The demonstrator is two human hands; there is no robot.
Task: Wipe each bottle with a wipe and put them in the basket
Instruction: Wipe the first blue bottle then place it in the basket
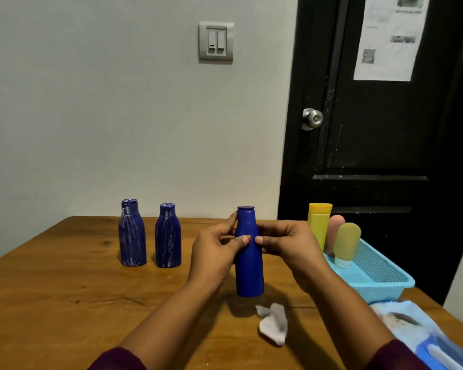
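Observation:
A clean blue bottle (249, 273) is upright at the middle of the wooden table (64, 303). My left hand (217, 252) grips its neck and shoulder from the left, and my right hand (289, 247) pinches it from the right. Whether its base touches the table I cannot tell. Two blue bottles with white streaks (132, 233) (168, 236) stand further left. A crumpled grey wipe (274, 325) lies on the table just in front of the held bottle. The light blue basket (385, 287) at the right holds a yellow tube (320, 222), a pinkish bottle (334, 231) and an olive bottle (346, 243).
A blue wipe packet (422, 335) lies at the table's front right corner. A grey wall with a light switch (216, 41) is behind the table. A black door (380, 129) with a round knob stands behind the basket.

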